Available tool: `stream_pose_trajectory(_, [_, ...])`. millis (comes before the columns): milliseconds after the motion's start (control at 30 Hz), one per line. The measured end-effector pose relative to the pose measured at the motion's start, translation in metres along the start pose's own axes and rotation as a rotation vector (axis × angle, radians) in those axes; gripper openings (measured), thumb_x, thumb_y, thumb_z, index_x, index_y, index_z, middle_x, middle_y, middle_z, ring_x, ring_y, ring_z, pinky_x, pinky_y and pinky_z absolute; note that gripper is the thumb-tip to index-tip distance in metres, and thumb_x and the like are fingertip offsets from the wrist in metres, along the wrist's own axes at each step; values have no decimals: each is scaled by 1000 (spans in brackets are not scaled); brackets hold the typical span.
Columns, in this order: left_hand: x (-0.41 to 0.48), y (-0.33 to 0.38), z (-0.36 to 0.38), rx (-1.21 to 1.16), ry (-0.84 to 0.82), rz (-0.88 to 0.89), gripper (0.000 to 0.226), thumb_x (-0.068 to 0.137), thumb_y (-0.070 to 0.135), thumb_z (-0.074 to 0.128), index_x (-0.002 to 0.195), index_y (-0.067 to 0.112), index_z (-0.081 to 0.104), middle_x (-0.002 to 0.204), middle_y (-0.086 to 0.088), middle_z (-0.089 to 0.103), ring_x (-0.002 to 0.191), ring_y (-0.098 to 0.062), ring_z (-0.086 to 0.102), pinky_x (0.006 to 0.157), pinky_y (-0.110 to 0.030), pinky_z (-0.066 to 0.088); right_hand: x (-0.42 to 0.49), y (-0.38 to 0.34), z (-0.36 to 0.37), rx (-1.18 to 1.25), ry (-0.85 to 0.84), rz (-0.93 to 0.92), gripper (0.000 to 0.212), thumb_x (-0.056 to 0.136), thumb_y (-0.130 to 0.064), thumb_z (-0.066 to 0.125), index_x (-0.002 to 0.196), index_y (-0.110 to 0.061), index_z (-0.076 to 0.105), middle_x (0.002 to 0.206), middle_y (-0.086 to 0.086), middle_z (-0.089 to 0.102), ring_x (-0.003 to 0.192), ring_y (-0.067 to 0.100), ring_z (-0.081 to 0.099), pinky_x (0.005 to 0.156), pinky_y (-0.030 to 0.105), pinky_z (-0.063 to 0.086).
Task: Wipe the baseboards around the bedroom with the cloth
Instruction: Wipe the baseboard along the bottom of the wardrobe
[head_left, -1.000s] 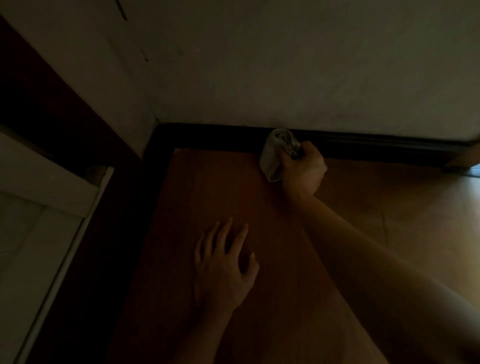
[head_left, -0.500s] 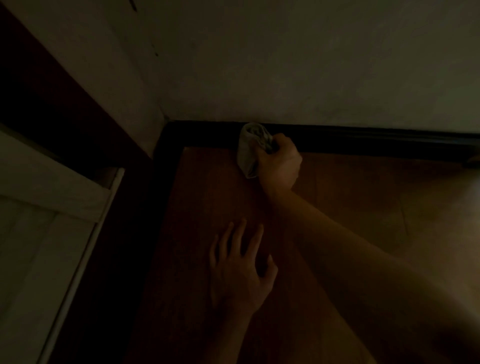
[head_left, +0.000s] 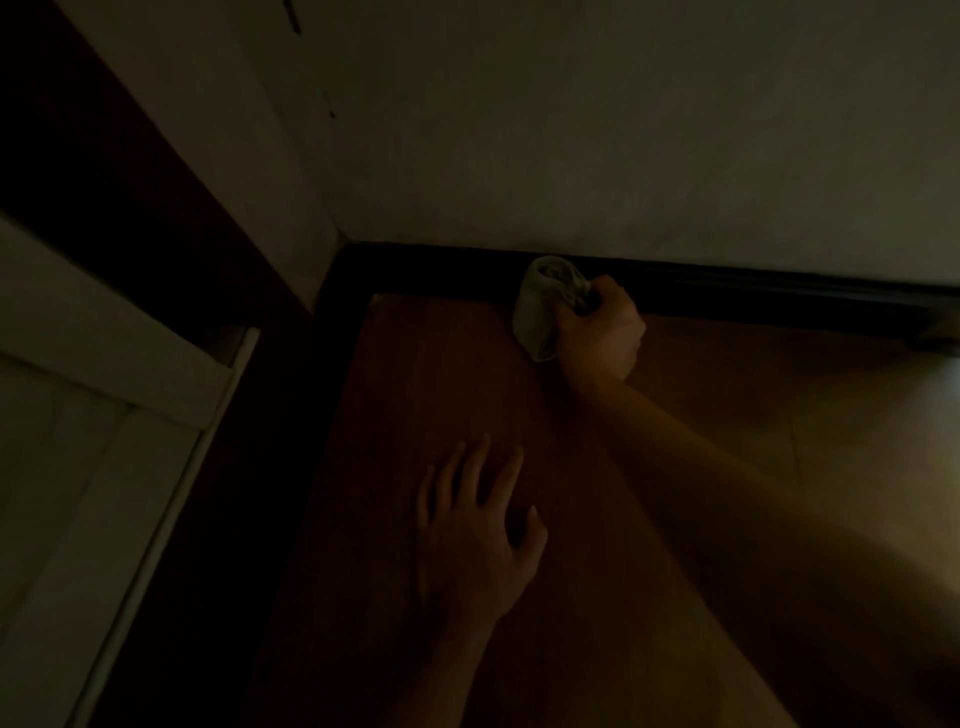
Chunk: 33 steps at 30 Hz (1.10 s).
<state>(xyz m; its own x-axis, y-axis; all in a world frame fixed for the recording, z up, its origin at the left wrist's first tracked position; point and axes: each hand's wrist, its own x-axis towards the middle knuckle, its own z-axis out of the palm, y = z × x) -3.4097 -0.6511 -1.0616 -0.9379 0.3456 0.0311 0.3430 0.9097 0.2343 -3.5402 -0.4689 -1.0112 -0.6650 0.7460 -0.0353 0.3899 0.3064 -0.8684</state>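
Observation:
The room is dim. A dark baseboard (head_left: 779, 293) runs along the foot of the pale far wall (head_left: 571, 130) and turns a corner at the left. My right hand (head_left: 600, 338) grips a bunched light cloth (head_left: 535, 312) and presses it against the baseboard, a short way right of the corner. My left hand (head_left: 478, 540) lies flat on the reddish wooden floor (head_left: 426, 374) with its fingers spread and holds nothing.
A second stretch of dark baseboard (head_left: 319, 374) runs down the left side from the corner. A white panelled piece (head_left: 78, 467), a door or furniture, fills the lower left. Brighter light falls on the floor at the far right.
My right hand slid the cloth left along the baseboard toward the corner, then back a little to the right. My left hand stayed planted on the floor.

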Motion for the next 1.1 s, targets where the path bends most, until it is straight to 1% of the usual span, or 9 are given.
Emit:
stream_pose_trajectory(100, [0,0,-1,-1,10,3,61,87,59,44,144,38,50,153,0,47,142,-26,37,113,-56,35,14,20,-42,-21,83,66,24,86,-32,73,80,-17,57,83,0,62,83,22,64,66,30,47])
stream_pose_trajectory(267, [3,16,-1,-51,-29,28,63,89,58,42,148,37,45,158,0,39,147,-24,34,119,-57,28,25,36,-82,-74,103,33,24,86,-35,72,79,-18,56,84,1,64,86,24,64,67,30,44])
stream_pose_trajectory(333, [4,32,3,-73,-55,73,63,89,58,42,150,39,42,160,2,36,149,-22,31,122,-52,22,24,37,-80,-81,95,20,27,87,-38,72,79,-18,55,85,2,64,86,25,64,67,31,45])
stream_pose_trajectory(533, [5,60,12,-50,-55,38,61,90,60,44,148,43,43,160,6,36,149,-21,30,121,-51,24,18,23,-50,-64,37,-32,27,86,-40,72,84,-17,57,97,6,67,91,26,64,71,39,53])
stream_pose_trajectory(700, [6,59,11,-24,-84,35,62,91,60,42,150,43,40,161,5,36,150,-23,31,121,-52,23,31,36,-84,-127,70,-2,32,87,-43,71,87,-14,58,100,9,66,95,31,63,74,43,53])
stream_pose_trajectory(800, [5,63,9,-5,-101,27,61,93,61,39,152,44,37,162,4,34,150,-23,29,121,-51,19,39,47,-109,-174,85,18,34,88,-44,70,84,-14,55,102,11,65,97,34,61,72,38,46])
stream_pose_trajectory(867, [6,64,10,5,-87,20,61,93,60,39,152,44,36,162,4,35,149,-23,29,121,-52,23,41,45,-109,-164,65,9,31,88,-42,70,81,-18,52,101,11,65,96,33,61,71,35,42])
stream_pose_trajectory(1000, [4,61,12,21,-74,28,60,93,59,38,151,43,39,160,3,37,148,-23,32,119,-53,27,31,33,-84,-117,0,-32,26,89,-39,71,83,-19,55,99,9,66,93,29,63,68,34,43])
stream_pose_trajectory(1100, [5,63,14,52,-58,22,60,92,61,37,150,44,38,159,3,39,146,-24,36,118,-52,28,25,27,-73,-43,-17,-2,26,90,-39,69,82,-20,53,97,6,66,91,26,62,69,35,47])
